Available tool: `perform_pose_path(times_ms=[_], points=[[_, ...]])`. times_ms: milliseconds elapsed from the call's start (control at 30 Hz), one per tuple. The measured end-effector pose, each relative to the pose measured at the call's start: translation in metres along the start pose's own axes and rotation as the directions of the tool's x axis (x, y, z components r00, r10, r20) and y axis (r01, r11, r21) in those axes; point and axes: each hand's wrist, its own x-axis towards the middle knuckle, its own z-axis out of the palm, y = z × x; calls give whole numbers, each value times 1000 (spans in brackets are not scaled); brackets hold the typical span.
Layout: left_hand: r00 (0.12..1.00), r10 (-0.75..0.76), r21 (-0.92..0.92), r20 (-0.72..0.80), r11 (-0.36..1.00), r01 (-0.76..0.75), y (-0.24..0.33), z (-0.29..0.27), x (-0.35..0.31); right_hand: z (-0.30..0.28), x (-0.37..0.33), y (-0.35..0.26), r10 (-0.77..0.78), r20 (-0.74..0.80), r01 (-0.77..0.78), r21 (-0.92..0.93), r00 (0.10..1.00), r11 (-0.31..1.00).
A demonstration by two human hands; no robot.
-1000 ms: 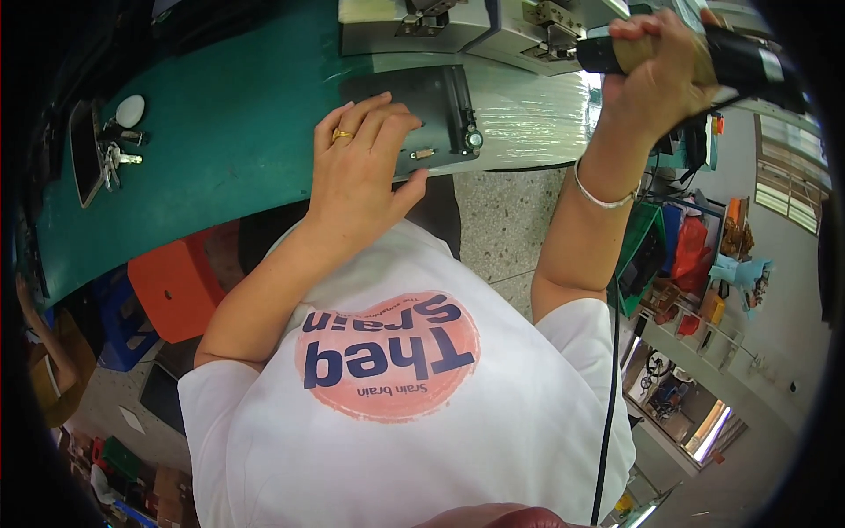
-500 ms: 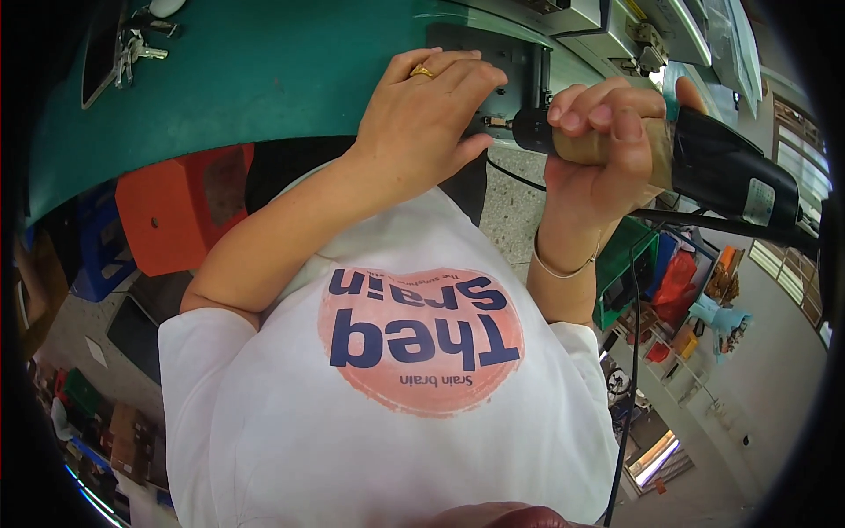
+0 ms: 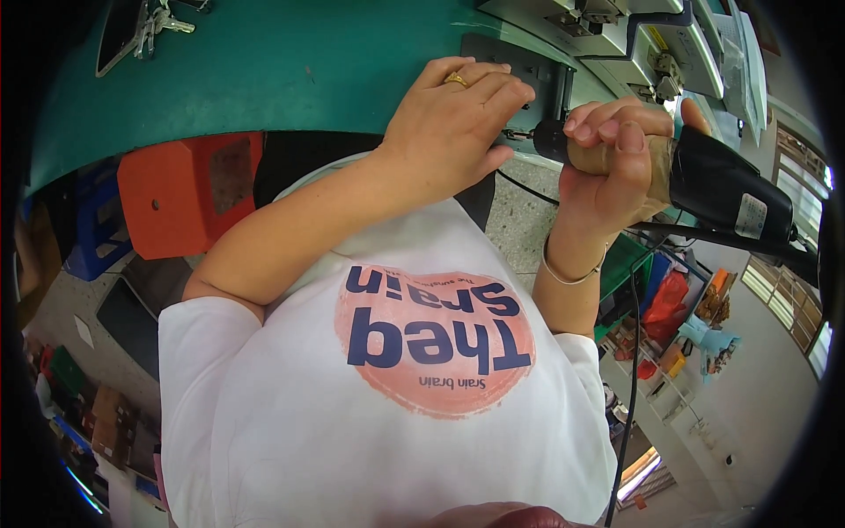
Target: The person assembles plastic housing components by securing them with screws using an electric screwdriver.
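My right hand (image 3: 616, 145) is wrapped round an electric screwdriver (image 3: 726, 185), black with brown tape around its grip. The tool lies nearly level, and its bit points left toward the dark metal panel (image 3: 515, 57) at the table's edge. On that panel rests my left hand (image 3: 453, 123), with a gold ring on one finger. Its fingers reach out across the panel, and the thumb stands apart from them, near the bit. My left palm hides part of the panel, and I cannot make out what the bit's tip touches.
Keys (image 3: 163, 26) and a dark flat device (image 3: 119, 35) lie at the far left of the green tabletop (image 3: 290, 84). Grey metal housings (image 3: 616, 62) stand at the back right. A red-orange stool (image 3: 167, 198) is below the table, and a black cable (image 3: 629, 378) hangs at right.
The whole view has shifted a little, so hands, panel and screwdriver sit slightly farther right. Both hands keep nearly the same pose, and the right still grips the screwdriver.
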Motion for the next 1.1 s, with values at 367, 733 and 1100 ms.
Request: perform_pose_path(times_ms=[367, 733, 1100], points=[[1000, -8, -9, 1, 1000, 8, -1, -1, 1, 1, 1, 5, 2, 7, -2, 9, 1000, 1000], [999, 2, 21, 50, 1000, -3, 0, -4, 0, 4, -5, 10, -34, 21, 34, 24, 999, 999], [999, -12, 12, 38, 1000, 11, 0, -2, 0, 7, -3, 10, -6, -50, -1, -138, 999, 990]])
